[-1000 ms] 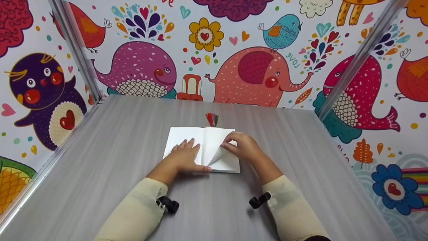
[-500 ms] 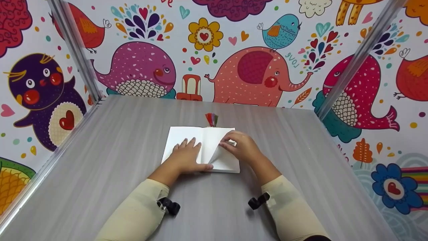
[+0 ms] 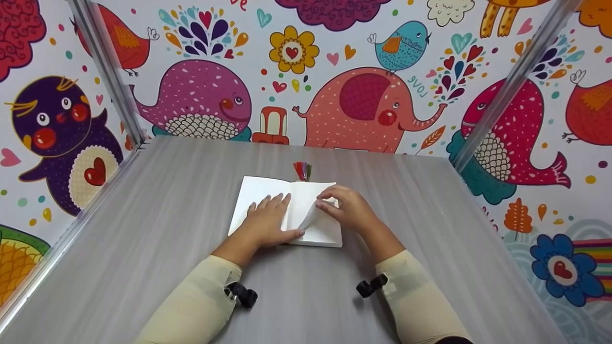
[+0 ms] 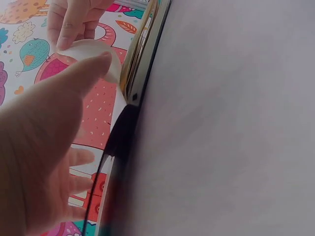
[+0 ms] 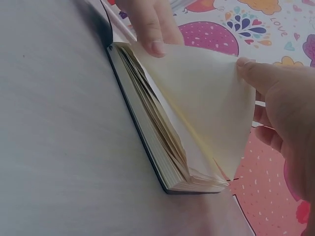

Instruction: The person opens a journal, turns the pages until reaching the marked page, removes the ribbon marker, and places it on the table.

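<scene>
An open notebook (image 3: 260, 188) with blank white pages lies on the table, its dark cover edge showing in both wrist views. My left hand (image 3: 264, 223) rests on the left page with fingers spread, and its thumb reaches across to the lower part of the right side. Between thumb and index finger, my right hand (image 3: 353, 211) pinches the outer edge of a single page (image 5: 202, 88), which curves up off the stack. In the right wrist view, the left thumb touches this page near the spine. Loosely fanned sheets (image 5: 157, 118) lie under the lifted page.
A tassel (image 3: 302, 171) in red, purple and green sticks out past the notebook's top edge. The grey wood-grain table (image 3: 167, 215) meets cartoon-printed walls (image 3: 330, 28) at the back and sides. Black wrist devices (image 3: 243, 294) sit on both sleeves.
The notebook's left side has tipped up slightly at its far edge. My left hand has shifted a little towards the spine. The right hand keeps pinching the page, almost in place.
</scene>
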Motion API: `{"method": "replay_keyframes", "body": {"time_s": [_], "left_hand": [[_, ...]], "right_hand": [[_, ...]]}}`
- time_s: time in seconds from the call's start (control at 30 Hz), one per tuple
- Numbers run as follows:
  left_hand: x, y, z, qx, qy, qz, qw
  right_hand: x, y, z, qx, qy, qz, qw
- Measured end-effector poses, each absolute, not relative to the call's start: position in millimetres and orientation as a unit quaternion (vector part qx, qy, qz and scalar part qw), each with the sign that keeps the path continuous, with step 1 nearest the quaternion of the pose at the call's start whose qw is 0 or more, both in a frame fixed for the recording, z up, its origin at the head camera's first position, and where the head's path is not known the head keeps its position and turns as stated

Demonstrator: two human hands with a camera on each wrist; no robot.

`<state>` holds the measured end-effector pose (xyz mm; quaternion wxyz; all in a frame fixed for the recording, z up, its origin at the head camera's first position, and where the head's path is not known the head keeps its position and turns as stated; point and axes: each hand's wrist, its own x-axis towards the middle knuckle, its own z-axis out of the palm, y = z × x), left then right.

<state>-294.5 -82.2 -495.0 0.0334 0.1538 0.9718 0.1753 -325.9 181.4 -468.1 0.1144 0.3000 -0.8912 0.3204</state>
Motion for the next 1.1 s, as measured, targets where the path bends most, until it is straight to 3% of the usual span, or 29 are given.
{"method": "replay_keyframes", "body": {"time_s": [0.27, 0.63, 0.77, 0.97, 1.1], "left_hand": [[-297.6, -83.2, -493.4, 0.176, 0.964, 0.192, -0.049], [-298.6, -89.4, -491.5, 0.225, 0.94, 0.186, -0.174], [-297.3, -91.4, -486.0, 0.23, 0.942, 0.158, -0.186], [-294.7, -92.7, -475.5, 0.224, 0.953, 0.118, -0.165], [-293.2, -93.2, -472.4, 0.223, 0.958, 0.095, -0.153]], "right_hand": [[-329.2, 188.4, -468.9, 0.258, -0.898, 0.338, 0.112], [-337.9, 196.0, -475.2, 0.263, -0.912, 0.309, 0.068], [-339.2, 199.5, -477.5, 0.272, -0.92, 0.28, 0.031], [-339.9, 203.3, -484.3, 0.275, -0.934, 0.212, -0.081], [-340.4, 204.2, -487.7, 0.273, -0.937, 0.185, -0.113]]}}
